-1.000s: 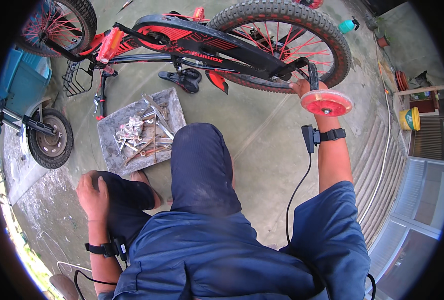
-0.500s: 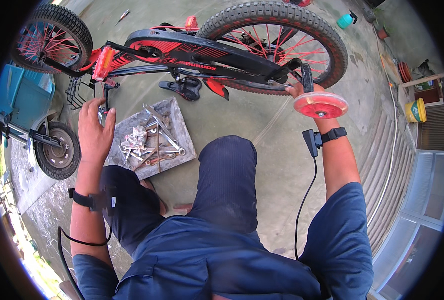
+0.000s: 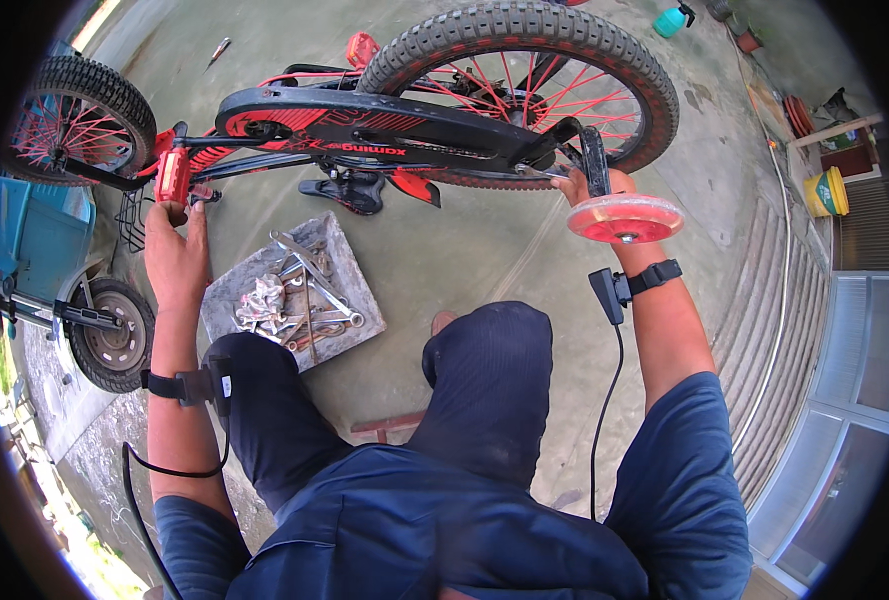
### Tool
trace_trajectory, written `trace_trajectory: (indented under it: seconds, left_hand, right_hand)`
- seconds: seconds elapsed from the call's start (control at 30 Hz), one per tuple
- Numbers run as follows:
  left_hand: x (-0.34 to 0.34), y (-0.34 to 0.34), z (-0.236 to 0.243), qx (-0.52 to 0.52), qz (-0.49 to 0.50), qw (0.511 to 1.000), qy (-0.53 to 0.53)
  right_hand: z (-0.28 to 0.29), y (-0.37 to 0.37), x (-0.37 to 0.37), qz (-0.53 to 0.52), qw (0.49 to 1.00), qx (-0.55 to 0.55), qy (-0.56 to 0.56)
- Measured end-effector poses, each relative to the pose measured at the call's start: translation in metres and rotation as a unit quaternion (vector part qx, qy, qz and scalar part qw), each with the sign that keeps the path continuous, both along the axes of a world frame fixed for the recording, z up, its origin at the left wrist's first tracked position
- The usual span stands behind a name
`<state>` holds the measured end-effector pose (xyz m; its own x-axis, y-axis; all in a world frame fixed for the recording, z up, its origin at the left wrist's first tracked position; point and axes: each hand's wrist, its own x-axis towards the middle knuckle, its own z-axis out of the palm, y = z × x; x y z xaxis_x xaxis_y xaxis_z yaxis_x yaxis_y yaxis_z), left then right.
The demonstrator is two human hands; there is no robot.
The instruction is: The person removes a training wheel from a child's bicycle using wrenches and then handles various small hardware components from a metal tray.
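Note:
A black and red bicycle (image 3: 315,130) lies on its side ahead of me, its rear wheel (image 3: 655,100) at the right. My left hand (image 3: 178,245) grips a red pedal (image 3: 173,178) with its fingertips. My right hand (image 3: 572,185) is closed on a silver wrench (image 3: 540,172) at the rear axle, partly hidden behind the red training wheel (image 3: 625,214). A grey tray (image 3: 355,330) of wrenches and crumpled cloth sits between the bicycle and my knees.
A blue vehicle (image 3: 35,230) with a black tyre stands at the left. At the right are a yellow bucket (image 3: 827,192), a turquoise sprayer (image 3: 671,22), a hose and ridged concrete. The black saddle (image 3: 350,195) rests on the floor.
My left hand has risen from beside my knee to the pedal and closed on it. The bicycle, right hand and training wheel sit slightly further left in the view.

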<state>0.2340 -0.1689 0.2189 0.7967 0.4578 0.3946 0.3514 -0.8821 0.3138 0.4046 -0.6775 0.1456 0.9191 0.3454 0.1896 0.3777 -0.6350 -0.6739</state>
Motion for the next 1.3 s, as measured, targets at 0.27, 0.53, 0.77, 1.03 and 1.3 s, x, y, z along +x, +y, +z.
trace_trajectory:
  seconds: [0.27,0.53,0.77,1.03,1.3]
  left_hand:
    - [-0.021,-0.017,-0.029,-0.166,-0.041,0.985,0.018]
    - [-0.056,-0.145,-0.039,-0.405,-0.254,0.862,0.172]
    - [-0.090,-0.238,-0.007,-0.694,-0.311,0.601,0.246]
    - [-0.086,-0.233,-0.017,-0.697,-0.285,0.639,0.156]
    - [-0.013,-0.198,-0.019,-0.283,-0.275,0.882,0.258]
  right_hand:
    - [-0.032,-0.041,0.002,0.022,0.993,-0.009,-0.113]
    - [0.057,0.008,-0.100,-0.006,0.946,-0.102,0.308]
    - [0.082,0.114,-0.227,-0.005,0.819,0.354,0.451]
    - [0.038,0.133,-0.220,0.087,0.825,0.426,0.362]
    - [0.056,0.052,-0.155,-0.171,0.740,0.612,0.221]
